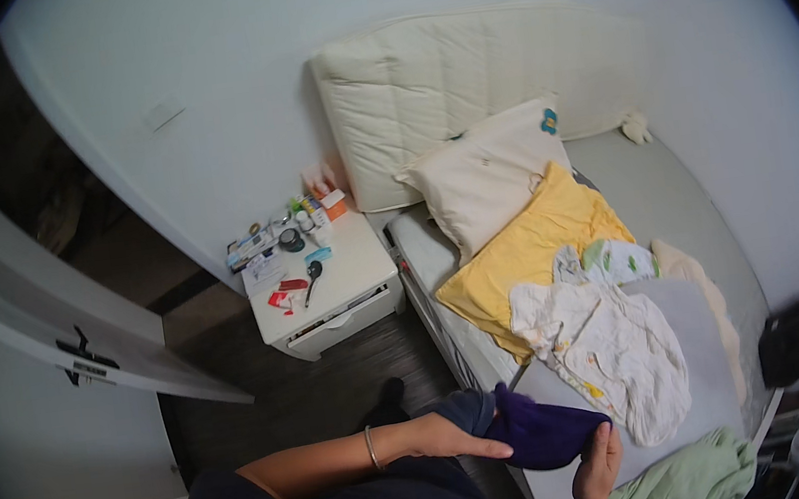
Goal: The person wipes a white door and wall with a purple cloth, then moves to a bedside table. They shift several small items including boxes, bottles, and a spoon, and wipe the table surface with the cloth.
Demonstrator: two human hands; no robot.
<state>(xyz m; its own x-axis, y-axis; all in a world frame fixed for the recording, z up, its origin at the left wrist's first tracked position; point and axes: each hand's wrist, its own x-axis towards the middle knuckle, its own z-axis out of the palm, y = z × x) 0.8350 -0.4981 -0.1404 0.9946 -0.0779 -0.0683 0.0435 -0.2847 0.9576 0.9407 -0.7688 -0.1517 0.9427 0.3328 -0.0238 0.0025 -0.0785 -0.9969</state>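
Note:
A dark purple cloth item (pixel 545 435) is stretched between my two hands, in front of my body and beside the bed's edge. My left hand (pixel 458 438) grips its left end, with the thumb lying along the front. A dark grey-blue cloth (pixel 469 412) hangs over the back of this hand; how it joins the purple fabric I cannot tell. At the right end, my right hand (pixel 600 461) pinches the purple edge between thumb and fingers. A white printed baby garment (pixel 610 350) lies on the bed just beyond. Near my right wrist is a crumpled light green cloth (pixel 690 472).
A yellow pillow (pixel 522 263) and a white pillow (pixel 484 170) rest by the padded headboard (pixel 452 76). To the left stands a white nightstand (pixel 359 262) with small items and a black hairbrush (pixel 313 276). An open door (pixel 112 363) is farther left. At right is a black box-like object (pixel 797 337).

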